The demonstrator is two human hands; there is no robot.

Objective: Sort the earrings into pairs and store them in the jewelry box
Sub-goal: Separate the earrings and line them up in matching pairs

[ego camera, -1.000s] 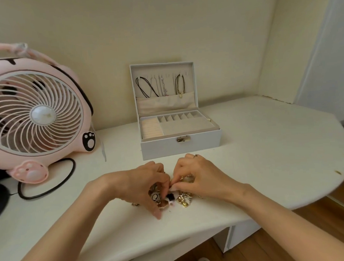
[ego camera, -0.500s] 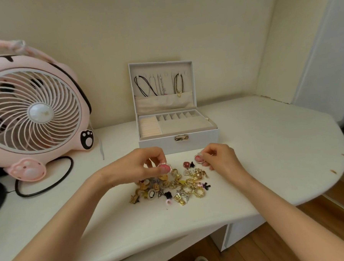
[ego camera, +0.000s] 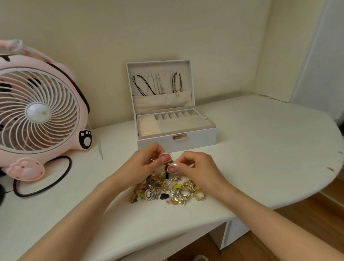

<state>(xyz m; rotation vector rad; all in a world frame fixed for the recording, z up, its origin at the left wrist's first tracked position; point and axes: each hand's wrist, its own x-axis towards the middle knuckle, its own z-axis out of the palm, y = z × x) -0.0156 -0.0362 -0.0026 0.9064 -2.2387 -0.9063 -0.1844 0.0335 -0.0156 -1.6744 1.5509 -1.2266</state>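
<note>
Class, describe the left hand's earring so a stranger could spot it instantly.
Find the open white jewelry box on the desk. In front of it, the left hand pinches a pink oval earring with a sparkly rim. Its twin in the right hand sits lower, nearer the earring pile.

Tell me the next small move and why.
Probably carry both to the box. The left hand pinches a pink earring, the right hand pinches its apparent match, and the box stands open, its small compartments looking empty.
</note>
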